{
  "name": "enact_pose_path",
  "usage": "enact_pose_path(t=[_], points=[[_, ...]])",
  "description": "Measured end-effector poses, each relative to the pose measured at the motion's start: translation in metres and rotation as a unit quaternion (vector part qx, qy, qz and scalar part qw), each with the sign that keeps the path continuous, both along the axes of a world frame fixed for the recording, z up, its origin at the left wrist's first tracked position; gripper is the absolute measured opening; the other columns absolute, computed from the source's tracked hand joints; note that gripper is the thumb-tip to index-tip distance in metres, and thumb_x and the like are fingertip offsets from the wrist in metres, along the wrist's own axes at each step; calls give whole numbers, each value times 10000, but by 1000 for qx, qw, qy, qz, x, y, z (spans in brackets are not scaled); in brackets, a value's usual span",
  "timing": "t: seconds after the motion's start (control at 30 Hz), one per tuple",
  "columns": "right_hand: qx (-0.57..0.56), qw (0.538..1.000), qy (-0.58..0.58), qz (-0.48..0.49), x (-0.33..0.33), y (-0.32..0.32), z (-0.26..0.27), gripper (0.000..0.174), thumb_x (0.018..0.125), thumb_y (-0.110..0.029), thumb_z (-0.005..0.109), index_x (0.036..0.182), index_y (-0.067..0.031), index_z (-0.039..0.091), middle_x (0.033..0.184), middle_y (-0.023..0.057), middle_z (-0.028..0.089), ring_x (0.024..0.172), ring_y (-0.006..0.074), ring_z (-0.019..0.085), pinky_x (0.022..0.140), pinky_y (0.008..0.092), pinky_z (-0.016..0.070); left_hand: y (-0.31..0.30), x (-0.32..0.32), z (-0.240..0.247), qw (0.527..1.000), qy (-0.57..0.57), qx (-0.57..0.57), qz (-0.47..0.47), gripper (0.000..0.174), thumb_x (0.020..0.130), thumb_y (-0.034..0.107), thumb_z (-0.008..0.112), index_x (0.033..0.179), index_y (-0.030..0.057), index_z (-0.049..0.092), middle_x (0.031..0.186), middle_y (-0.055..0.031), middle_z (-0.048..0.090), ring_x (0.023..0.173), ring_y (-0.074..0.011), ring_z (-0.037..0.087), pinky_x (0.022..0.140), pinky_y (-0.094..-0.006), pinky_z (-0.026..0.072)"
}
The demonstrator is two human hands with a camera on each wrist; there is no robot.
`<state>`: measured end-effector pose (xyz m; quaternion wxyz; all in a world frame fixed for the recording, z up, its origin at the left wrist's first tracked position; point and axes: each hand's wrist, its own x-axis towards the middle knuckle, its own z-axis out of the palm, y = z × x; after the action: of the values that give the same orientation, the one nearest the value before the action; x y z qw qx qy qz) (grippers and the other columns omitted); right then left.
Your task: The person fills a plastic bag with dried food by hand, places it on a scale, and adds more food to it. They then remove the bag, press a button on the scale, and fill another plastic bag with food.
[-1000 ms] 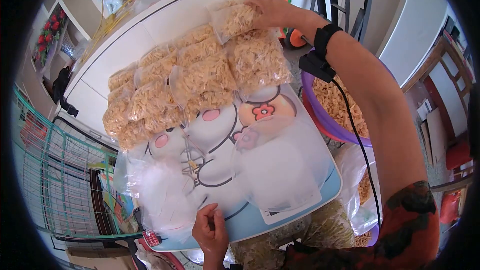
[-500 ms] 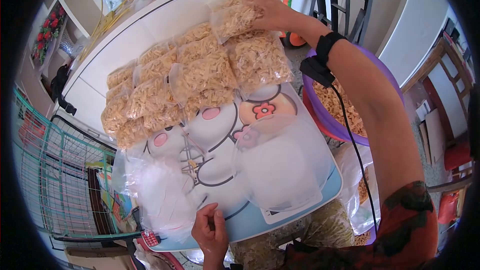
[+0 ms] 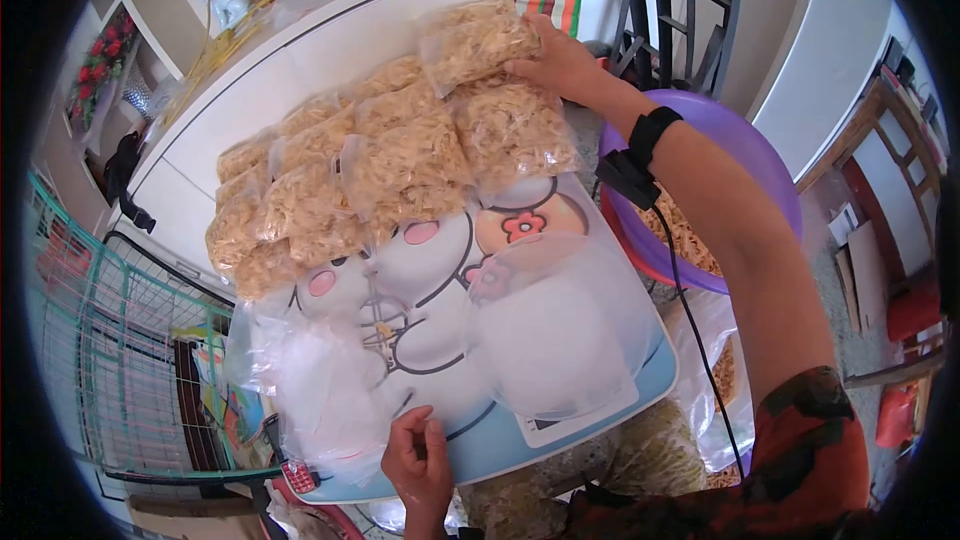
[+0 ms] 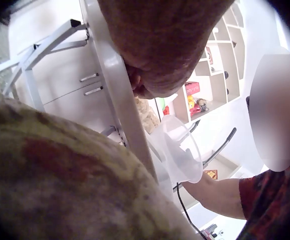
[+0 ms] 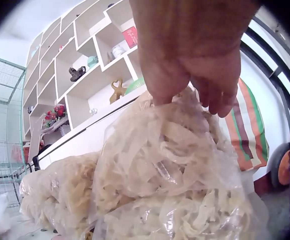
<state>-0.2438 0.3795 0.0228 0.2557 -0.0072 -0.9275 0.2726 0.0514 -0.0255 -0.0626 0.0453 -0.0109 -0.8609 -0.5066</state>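
My right hand (image 3: pixel 565 65) touches the right end of the top bag of pale, flat strips (image 3: pixel 478 40), thumb and fingers spread along its edge. That bag lies on a fuller bag (image 3: pixel 515 130) at the table's far right. In the right wrist view my fingertips (image 5: pixel 220 102) rest against the upper part of the clear bag (image 5: pixel 160 155). My left hand (image 3: pixel 420 465) rests at the table's near edge, fingers loosely curled, holding nothing. A translucent round bowl (image 3: pixel 560 330) stands on a white scale (image 3: pixel 585 425). Empty plastic bags (image 3: pixel 330 390) lie to its left.
More filled bags (image 3: pixel 405 155) are stacked along the far left side of the table (image 3: pixel 510 445). A purple tub (image 3: pixel 780 180) with loose strips stands at the right. Left of the table is a green wire cage (image 3: pixel 130 370); beyond it is a white cabinet (image 3: pixel 330 40).
The right hand has shifted right and slightly nearer, from over the top bag to its right end. The top bag lies a little differently. The left hand has stayed nearly still.
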Motion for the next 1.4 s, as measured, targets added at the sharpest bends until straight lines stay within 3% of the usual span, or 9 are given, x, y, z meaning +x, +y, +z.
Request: enact_pose_path(t=[0.23, 0.33, 0.53, 0.63, 0.73, 0.83, 1.03, 1.23, 1.4], points=[[5, 1000, 29, 2, -7, -1, -9, 774, 845, -389, 733, 1444, -83, 352, 1249, 244, 604, 1149, 370, 606, 968, 425, 477, 1, -1, 0, 1000, 6, -9, 0, 133, 945, 83, 632, 1046, -4, 629, 703, -10, 588, 611, -59, 496, 568, -210, 404], [20, 999, 32, -10, -11, 0, -13, 783, 839, -395, 737, 1446, -81, 354, 1300, 246, 559, 1196, 394, 563, 992, 436, 460, 1, -1, 1, 1000, 8, 1, -1, 129, 945, 76, 629, 1043, -7, 630, 696, -10, 583, 609, -58, 493, 559, -206, 398], [102, 981, 156, -59, -1, -9, -15, 763, 812, -385, 761, 1424, -110, 395, 1389, 237, 445, 1294, 432, 430, 1072, 489, 375, -2, -1, -3, 1000, 12, 9, -6, 126, 942, 66, 626, 1045, -7, 632, 679, -14, 571, 594, -57, 483, 552, -208, 391], [161, 953, 258, 9, 7, -14, -5, 526, 802, -317, 753, 1268, -144, 580, 1419, 203, 440, 1328, 404, 406, 1080, 485, 364, -1, -2, 1, 1000, 18, -2, -12, 123, 939, 60, 625, 1044, -5, 634, 675, -14, 569, 588, -56, 481, 547, -211, 390], [293, 915, 259, 98, 8, -19, 7, 248, 799, -239, 726, 1033, -161, 704, 1462, 127, 426, 1368, 379, 370, 1093, 503, 329, -3, -2, -3, 1000, 23, 8, -13, 122, 939, 55, 622, 1045, -5, 633, 671, -13, 569, 588, -57, 482, 546, -210, 389], [309, 919, 224, 101, 17, -33, 0, 117, 815, -211, 691, 914, -165, 733, 1471, 56, 436, 1385, 351, 360, 1104, 533, 283, -1, -1, 0, 1000, 1, 9, -19, 116, 974, 61, 580, 1060, -14, 598, 738, 28, 534, 659, -34, 440, 582, -200, 348], [265, 940, 196, 84, 0, -28, -15, 184, 843, -294, 627, 926, -188, 753, 1470, 51, 441, 1390, 348, 353, 1084, 579, 248, -2, -3, -5, 1000, 19, 18, -5, 125, 932, 50, 624, 1044, -4, 631, 670, -19, 564, 577, -61, 463, 538, -221, 384], [185, 938, 253, 148, 29, -25, 15, 183, 919, -246, 621, 1041, -157, 725, 1440, 124, 465, 1364, 347, 378, 1112, 479, 287, -1, -2, -1, 999, 41, -3, -14, 129, 936, 47, 612, 1054, -2, 630, 666, -17, 537, 581, -66, 456, 539, -223, 382], [18, 964, 232, 131, 123, -20, 38, 208, 981, -205, 569, 1076, -64, 689, 1329, 133, 549, 1296, 272, 462, 1071, 375, 349, 0, 0, -2, 999, 48, 17, -15, 136, 939, 54, 608, 1063, 2, 630, 686, -14, 548, 597, -70, 466, 556, -229, 395]])
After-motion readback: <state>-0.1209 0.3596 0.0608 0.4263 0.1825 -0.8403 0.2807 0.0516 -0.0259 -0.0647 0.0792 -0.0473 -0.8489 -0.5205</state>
